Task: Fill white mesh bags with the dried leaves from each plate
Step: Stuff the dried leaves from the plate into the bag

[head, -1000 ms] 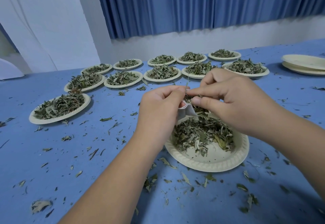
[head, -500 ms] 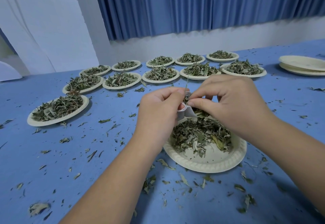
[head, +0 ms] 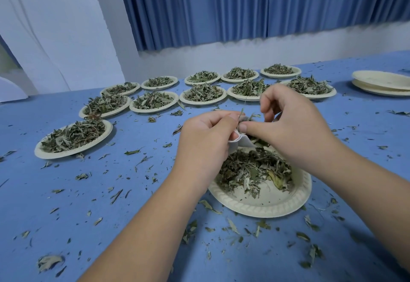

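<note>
A small white mesh bag (head: 240, 143) hangs over the near plate (head: 266, 206), which holds a heap of dried leaves (head: 253, 168). My left hand (head: 206, 135) grips the bag at its mouth. My right hand (head: 290, 122) pinches a few dried leaves at the bag's opening, thumb against the bag's edge and the other fingers curled above it. Most of the bag is hidden behind my two hands.
Several plates of dried leaves stand in two rows at the back, from the left plate (head: 73, 138) to the far right plate (head: 310, 87). A stack of bare plates (head: 381, 83) sits at the right edge. Loose leaf bits litter the blue table (head: 111, 193).
Both hands have lifted slightly with the bag. My right fingers have shifted above the bag's mouth, working leaves into it.
</note>
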`<state>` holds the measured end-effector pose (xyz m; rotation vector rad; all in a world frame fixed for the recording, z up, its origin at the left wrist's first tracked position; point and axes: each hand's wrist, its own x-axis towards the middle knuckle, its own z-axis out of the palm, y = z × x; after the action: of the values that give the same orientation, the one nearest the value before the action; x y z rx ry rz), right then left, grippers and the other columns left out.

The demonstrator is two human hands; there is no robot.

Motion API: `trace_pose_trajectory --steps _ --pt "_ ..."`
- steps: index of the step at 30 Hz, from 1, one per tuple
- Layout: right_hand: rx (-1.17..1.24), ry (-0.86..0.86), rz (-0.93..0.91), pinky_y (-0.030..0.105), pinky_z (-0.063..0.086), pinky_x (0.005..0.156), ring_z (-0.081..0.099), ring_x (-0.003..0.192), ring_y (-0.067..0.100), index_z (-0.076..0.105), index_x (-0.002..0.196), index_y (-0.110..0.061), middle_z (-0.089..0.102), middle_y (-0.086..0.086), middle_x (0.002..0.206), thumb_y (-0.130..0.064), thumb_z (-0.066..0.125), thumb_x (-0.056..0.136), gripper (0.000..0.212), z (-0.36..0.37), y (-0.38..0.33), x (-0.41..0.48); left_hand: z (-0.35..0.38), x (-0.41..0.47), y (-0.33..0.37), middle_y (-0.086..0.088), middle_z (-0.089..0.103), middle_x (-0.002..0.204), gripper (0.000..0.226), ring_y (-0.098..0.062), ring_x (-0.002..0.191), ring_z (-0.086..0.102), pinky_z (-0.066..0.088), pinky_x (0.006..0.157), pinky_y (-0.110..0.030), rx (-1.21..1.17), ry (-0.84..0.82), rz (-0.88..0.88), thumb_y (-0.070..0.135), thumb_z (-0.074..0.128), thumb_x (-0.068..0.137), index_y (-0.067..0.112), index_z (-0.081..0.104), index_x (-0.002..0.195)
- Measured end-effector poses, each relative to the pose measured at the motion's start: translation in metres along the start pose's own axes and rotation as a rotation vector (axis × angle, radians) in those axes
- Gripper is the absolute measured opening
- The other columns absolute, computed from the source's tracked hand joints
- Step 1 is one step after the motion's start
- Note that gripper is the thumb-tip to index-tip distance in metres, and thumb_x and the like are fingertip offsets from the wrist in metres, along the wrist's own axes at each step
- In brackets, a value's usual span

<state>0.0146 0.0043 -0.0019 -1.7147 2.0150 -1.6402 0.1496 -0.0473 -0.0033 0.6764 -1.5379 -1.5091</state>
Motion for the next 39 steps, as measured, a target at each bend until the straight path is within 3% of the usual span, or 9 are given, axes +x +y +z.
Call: trace_pose_trajectory --steps 5,9,11,20,25,29,32,36,39 --pt "0.056 -0.034 -0.045 0.012 0.039 0.056 0.047 0.058 0.002 0.058 0.086 -0.028 0.054 -0.01 0.07 -0.021 0.083 0.069 0.031 0.0 -0.001 -0.001 0.001 0.0 0.001 0.01 0.047 0.043 0.019 -0.001 0.029 0.04 0.031 0.036 -0.009 -0.004 0.018 -0.009 0.006 0.054 0.096 0.005 0.072 0.089" --pt "-0.101 0.0 -0.197 0.007 0.036 0.058 0.055 0.068 0.004 0.068 0.073 -0.023 0.06 -0.011 0.069 -0.018 0.081 0.072 0.014 -0.001 -0.006 -0.004 -0.001 0.001 0.0 0.011 0.047 0.045 0.02 0.0 0.031 0.04 0.033 0.037 -0.008 0.007 0.036 -0.002 0.008 0.056 0.096 0.009 0.073 0.086" --pt "-0.125 0.005 -0.232 0.011 0.038 0.06 0.056 0.071 0.007 0.071 0.07 -0.018 0.061 -0.011 0.069 -0.018 0.081 0.072 0.01 0.0 -0.006 -0.006 -0.001 0.0 0.0 0.012 0.048 0.044 0.019 0.0 0.031 0.042 0.034 0.037 -0.008 0.003 0.032 -0.003 0.008 0.055 0.096 0.007 0.073 0.087" --pt "-0.208 -0.109 -0.214 0.015 0.031 0.065 0.045 0.069 0.001 0.078 0.074 -0.018 0.053 -0.007 0.069 -0.02 0.078 0.075 0.002 -0.003 -0.003 0.0 -0.001 0.001 -0.002 0.006 0.049 0.046 0.017 -0.001 0.031 0.036 0.031 0.036 -0.013 0.004 -0.018 -0.02 0.008 0.056 0.096 0.002 0.072 0.096" --pt "-0.135 -0.239 -0.194 0.01 0.035 0.062 0.047 0.067 0.001 0.076 0.089 -0.031 0.057 -0.006 0.079 -0.027 0.073 0.08 0.01 -0.013 -0.004 0.003 -0.004 0.003 -0.001 0.006 0.047 0.046 0.018 -0.002 0.031 0.044 0.045 0.042 -0.014 -0.071 -0.003 -0.047 0.005 0.053 0.097 -0.002 0.07 0.098" --pt "-0.125 -0.232 -0.207 0.008 0.034 0.064 0.049 0.073 0.001 0.069 0.093 -0.041 0.053 -0.012 0.085 -0.041 0.067 0.077 0.016 -0.021 -0.006 0.002 -0.009 0.005 -0.001 0.011 0.044 0.042 0.02 -0.002 0.029 0.042 0.041 0.04 -0.014 -0.025 0.03 -0.024 0.009 0.053 0.098 0.003 0.072 0.099" --pt "-0.162 -0.264 -0.23 0.007 0.033 0.066 0.048 0.076 -0.001 0.069 0.095 -0.039 0.053 -0.012 0.089 -0.045 0.066 0.073 0.023 -0.024 -0.008 0.001 -0.011 0.006 -0.002 0.012 0.043 0.04 0.019 -0.002 0.028 0.044 0.034 0.035 -0.01 -0.032 0.053 -0.016 0.009 0.054 0.097 0.003 0.072 0.099" --pt "-0.151 -0.166 -0.293 0.008 0.034 0.065 0.05 0.069 -0.002 0.073 0.082 -0.028 0.058 -0.012 0.079 -0.026 0.073 0.079 0.004 -0.023 -0.009 0.0 -0.011 0.007 -0.005 0.012 0.043 0.039 0.019 -0.002 0.029 0.044 0.035 0.036 -0.011 -0.017 0.044 -0.009 0.01 0.055 0.097 0.004 0.072 0.1" --pt "-0.189 -0.121 -0.301 0.007 0.034 0.064 0.052 0.069 -0.001 0.076 0.081 -0.021 0.061 -0.011 0.074 -0.02 0.074 0.081 0.002 -0.021 -0.01 -0.001 -0.01 0.007 -0.006 0.012 0.045 0.04 0.018 -0.003 0.03 0.046 0.045 0.043 -0.015 -0.012 0.028 -0.018 0.011 0.055 0.097 0.005 0.072 0.1"
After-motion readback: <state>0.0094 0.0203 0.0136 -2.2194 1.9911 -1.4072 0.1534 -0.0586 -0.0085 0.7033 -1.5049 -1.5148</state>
